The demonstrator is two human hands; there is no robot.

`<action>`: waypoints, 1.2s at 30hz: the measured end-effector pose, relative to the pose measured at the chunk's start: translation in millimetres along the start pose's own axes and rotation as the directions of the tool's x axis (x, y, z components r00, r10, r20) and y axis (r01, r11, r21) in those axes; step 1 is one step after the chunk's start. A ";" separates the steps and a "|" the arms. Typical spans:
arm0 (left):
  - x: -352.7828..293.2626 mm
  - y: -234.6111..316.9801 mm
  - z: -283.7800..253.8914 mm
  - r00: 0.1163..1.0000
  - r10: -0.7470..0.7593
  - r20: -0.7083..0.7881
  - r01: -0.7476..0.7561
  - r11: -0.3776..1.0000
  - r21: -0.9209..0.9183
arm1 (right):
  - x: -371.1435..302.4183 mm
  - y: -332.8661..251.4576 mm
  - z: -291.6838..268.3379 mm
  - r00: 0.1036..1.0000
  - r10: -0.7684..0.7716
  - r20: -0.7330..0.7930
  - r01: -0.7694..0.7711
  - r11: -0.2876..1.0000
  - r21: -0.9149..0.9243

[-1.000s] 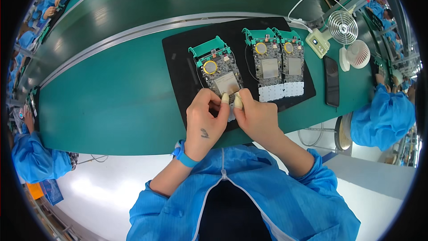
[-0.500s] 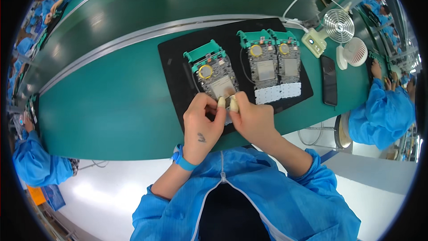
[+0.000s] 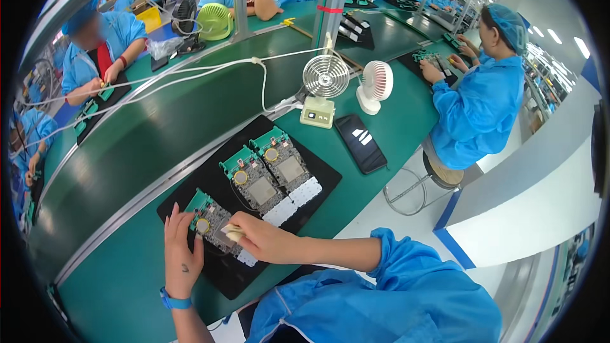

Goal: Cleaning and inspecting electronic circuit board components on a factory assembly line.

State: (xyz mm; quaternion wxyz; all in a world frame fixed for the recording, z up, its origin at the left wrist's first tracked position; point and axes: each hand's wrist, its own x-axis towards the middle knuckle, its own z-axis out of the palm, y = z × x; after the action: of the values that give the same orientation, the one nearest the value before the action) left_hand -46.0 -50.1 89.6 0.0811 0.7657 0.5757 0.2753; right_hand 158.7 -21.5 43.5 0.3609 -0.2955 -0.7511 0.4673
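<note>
A circuit board (image 3: 218,216) with a green plastic end piece (image 3: 198,201) and a yellow-ringed round disc (image 3: 203,226) lies on a black mat (image 3: 325,181). My left hand (image 3: 181,254) is along its left edge, fingers stretched up by the green piece and thumb near the board. Over the board's metal plate, my right hand (image 3: 267,239) is closed in a pinch, with cream finger cots (image 3: 234,232) on its fingertips; anything between them is hidden. Two similar boards, a middle one (image 3: 259,189) and a right one (image 3: 291,170), lie side by side with white near ends.
Right of the mat are a black phone (image 3: 361,143), a wire-caged fan (image 3: 326,77) on a cream base, and a small white fan (image 3: 375,87). White cables (image 3: 190,70) cross above the green bench. A co-worker (image 3: 480,95) in blue sits at the right; others work across the bench.
The view has swung up and to the right. My left hand has left the pinch at the board's near end and opened along its left edge. My right hand stays pinched over the board.
</note>
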 end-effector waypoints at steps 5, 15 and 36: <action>-10.2 25.9 -1.4 0.980 -0.147 -0.133 0.127 0.980 -0.152 | 13.9 -16.9 -18.5 0.994 0.073 0.086 -0.068 0.996 -0.057; -16.5 32.0 28.9 0.916 -0.269 -0.297 0.221 0.957 -0.187 | 38.3 -13.5 -6.1 0.924 -0.364 0.121 0.376 0.799 -0.469; -31.5 33.4 45.2 0.864 -0.295 -0.408 0.134 0.915 -0.380 | 67.4 -14.1 -27.9 0.887 -0.160 0.433 0.171 0.985 0.013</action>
State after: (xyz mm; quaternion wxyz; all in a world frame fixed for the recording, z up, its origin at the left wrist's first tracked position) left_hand -0.7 -81.4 56.3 0.1042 0.5835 0.6051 0.5315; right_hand 142.0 39.3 82.7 0.2200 -0.1238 -0.8407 0.4792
